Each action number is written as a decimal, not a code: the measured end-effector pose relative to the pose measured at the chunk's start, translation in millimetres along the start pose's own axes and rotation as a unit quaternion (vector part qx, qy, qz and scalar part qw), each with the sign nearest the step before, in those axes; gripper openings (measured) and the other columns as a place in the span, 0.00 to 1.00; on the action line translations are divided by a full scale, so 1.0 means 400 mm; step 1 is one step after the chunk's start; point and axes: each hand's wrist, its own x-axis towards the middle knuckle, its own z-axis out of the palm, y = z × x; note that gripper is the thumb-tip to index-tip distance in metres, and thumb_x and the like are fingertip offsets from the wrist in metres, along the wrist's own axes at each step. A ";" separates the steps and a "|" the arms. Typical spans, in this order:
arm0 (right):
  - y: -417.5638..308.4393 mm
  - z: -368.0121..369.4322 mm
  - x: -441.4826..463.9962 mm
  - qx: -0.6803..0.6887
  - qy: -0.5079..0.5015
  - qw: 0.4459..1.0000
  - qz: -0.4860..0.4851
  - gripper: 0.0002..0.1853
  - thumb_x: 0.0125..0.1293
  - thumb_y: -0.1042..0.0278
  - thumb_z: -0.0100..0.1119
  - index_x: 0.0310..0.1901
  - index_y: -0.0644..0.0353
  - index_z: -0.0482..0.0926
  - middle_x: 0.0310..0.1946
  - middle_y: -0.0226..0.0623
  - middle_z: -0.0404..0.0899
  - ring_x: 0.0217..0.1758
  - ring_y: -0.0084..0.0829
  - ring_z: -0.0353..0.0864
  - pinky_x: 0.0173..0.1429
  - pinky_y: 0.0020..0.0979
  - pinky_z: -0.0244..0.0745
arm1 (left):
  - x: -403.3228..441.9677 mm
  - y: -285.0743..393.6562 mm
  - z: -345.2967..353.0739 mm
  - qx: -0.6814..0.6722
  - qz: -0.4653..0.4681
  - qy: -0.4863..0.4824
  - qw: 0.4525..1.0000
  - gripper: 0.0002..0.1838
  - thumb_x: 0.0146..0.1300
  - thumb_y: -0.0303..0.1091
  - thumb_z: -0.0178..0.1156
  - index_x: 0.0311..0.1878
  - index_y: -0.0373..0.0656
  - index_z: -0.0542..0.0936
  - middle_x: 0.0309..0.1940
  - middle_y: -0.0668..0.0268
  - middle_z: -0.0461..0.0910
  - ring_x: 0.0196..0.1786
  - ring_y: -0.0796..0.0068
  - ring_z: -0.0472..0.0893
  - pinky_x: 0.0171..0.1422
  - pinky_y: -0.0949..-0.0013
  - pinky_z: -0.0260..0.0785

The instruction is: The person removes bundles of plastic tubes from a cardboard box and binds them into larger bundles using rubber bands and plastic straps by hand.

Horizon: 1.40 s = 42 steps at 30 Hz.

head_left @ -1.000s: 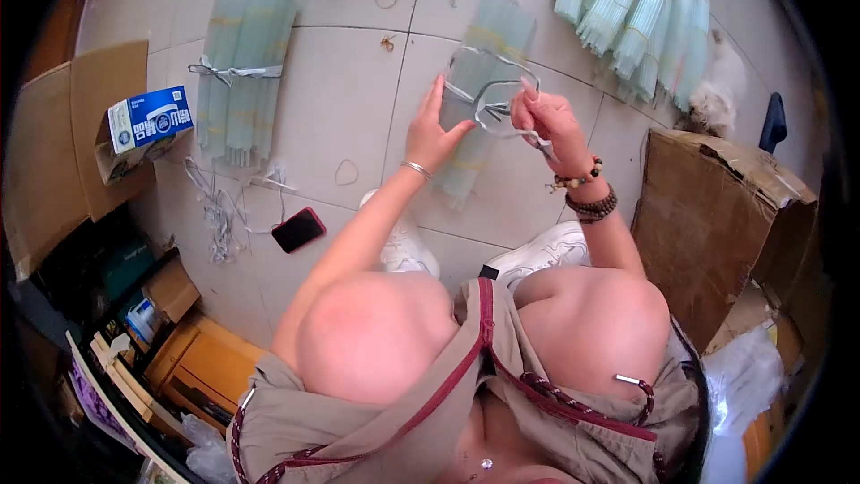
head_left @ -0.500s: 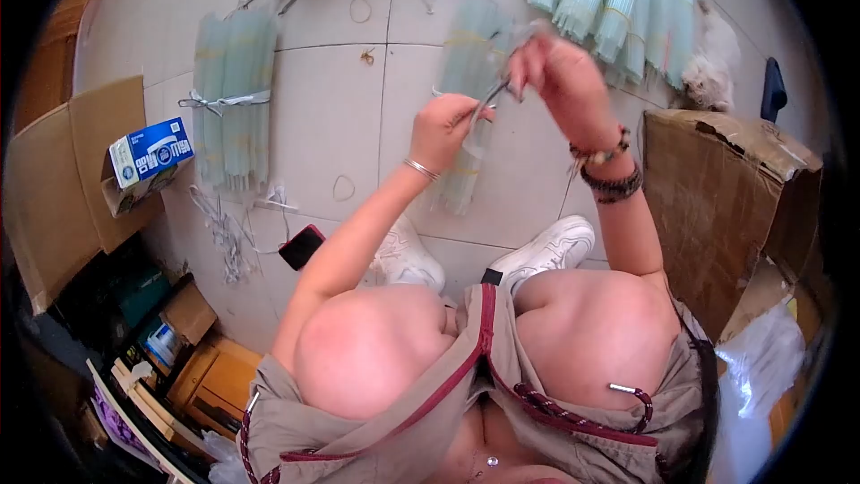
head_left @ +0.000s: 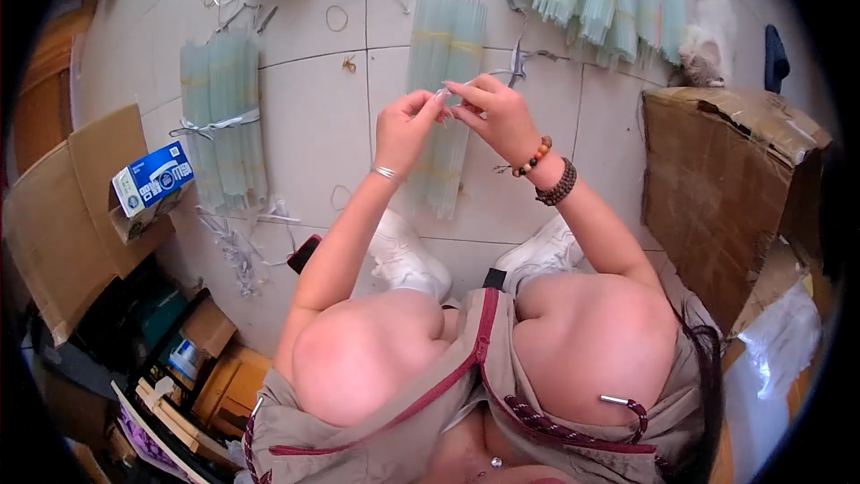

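Note:
My left hand and my right hand meet with pinched fingertips above a bundle of pale green translucent tubes on the floor between my feet. Something thin and pale, seemingly a strip, is between the fingertips; its shape is too small to make out. Yellow bands circle these tubes. A grey-white strip lies on the tiles just beyond my right hand. To the left, another tube bundle has a white and grey tie knotted round its middle.
More tube bundles lie at the upper right, near a white furry animal. A cardboard box stands at the right. At the left are an open carton, a blue-and-white box, loose strips and a phone.
The dark and white looped strip is no longer held up between my hands; a strip now lies on the floor to the right. Both hands have come together, and the view has shifted.

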 end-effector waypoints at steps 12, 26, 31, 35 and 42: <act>0.027 0.094 -0.017 -0.034 0.088 0.992 -0.081 0.11 0.56 0.78 0.64 0.42 0.61 0.83 0.39 0.37 0.77 0.43 0.38 0.79 0.46 0.37 0.77 | -0.008 0.006 -0.006 -0.139 -0.027 0.001 0.990 0.12 0.70 0.36 0.60 0.35 0.36 0.84 0.31 0.67 0.84 0.37 0.81 0.79 0.49 0.75 0.70; 0.017 0.095 -0.028 -0.040 -0.014 0.999 0.001 0.22 0.54 0.66 0.70 0.49 0.55 0.73 0.37 0.31 0.79 0.48 0.36 0.76 0.56 0.40 0.61 | -0.014 0.017 -0.007 -0.166 -0.017 -0.058 0.984 0.13 0.74 0.36 0.54 0.44 0.36 0.83 0.37 0.68 0.84 0.42 0.81 0.80 0.53 0.75 0.71; 0.021 0.076 -0.001 0.008 -0.085 0.995 0.051 0.27 0.53 0.63 0.71 0.53 0.54 0.70 0.37 0.31 0.81 0.45 0.32 0.79 0.58 0.39 0.57 | -0.012 0.010 -0.014 -0.173 -0.009 -0.097 0.980 0.15 0.75 0.32 0.45 0.53 0.36 0.79 0.43 0.67 0.83 0.47 0.79 0.79 0.58 0.72 0.69; 0.030 0.071 0.003 0.052 -0.113 0.991 0.057 0.29 0.54 0.66 0.68 0.58 0.53 0.67 0.42 0.30 0.83 0.49 0.28 0.81 0.60 0.37 0.56 | -0.015 0.010 -0.001 -0.175 0.001 -0.081 0.981 0.15 0.75 0.30 0.44 0.55 0.36 0.78 0.44 0.66 0.82 0.49 0.78 0.79 0.60 0.71 0.70; 0.040 0.037 -0.011 0.082 -0.157 0.984 -0.010 0.46 0.55 0.69 0.66 0.74 0.51 0.52 0.48 0.32 0.82 0.57 0.30 0.80 0.68 0.39 0.54 | -0.002 -0.004 0.020 -0.164 -0.038 -0.053 0.984 0.17 0.75 0.30 0.43 0.59 0.36 0.76 0.47 0.63 0.83 0.53 0.75 0.79 0.64 0.68 0.68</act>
